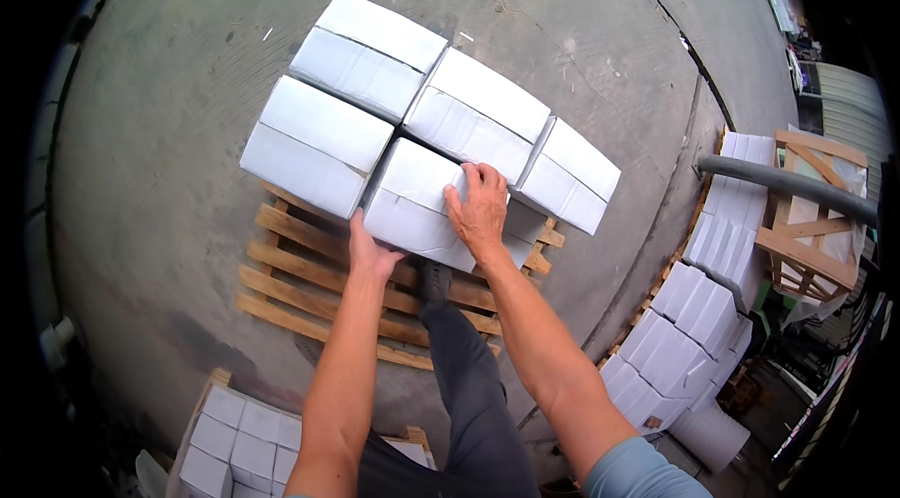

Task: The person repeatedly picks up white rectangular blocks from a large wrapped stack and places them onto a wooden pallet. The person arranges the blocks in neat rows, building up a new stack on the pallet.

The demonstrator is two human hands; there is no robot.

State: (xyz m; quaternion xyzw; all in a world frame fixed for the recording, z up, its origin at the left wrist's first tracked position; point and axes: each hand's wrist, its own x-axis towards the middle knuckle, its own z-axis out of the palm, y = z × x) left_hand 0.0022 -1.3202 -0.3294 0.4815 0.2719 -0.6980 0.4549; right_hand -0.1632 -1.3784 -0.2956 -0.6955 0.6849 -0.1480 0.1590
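Observation:
A white cardboard carton (403,221) sits at the near side of a group of similar cartons, between my two hands. My left hand (372,252) presses against its left near side, with some fingers hidden by the carton. My right hand (481,207) grips the right end of its top, fingers bent over the edge. Close beyond it stand more white cartons: a left one (314,142), a far one (370,57), a middle one (478,113) and a right one (570,174). Beneath them is a wooden slatted pallet (309,233); its near slats are bare.
My shoe (434,280) is on or beside the pallet's slats. Stacked white cartons (680,329) line the right, near a grey pole (787,184) and a wooden crate (811,240). Another load of white cartons (239,442) stands at lower left. Concrete floor (187,123) surrounds the pallet.

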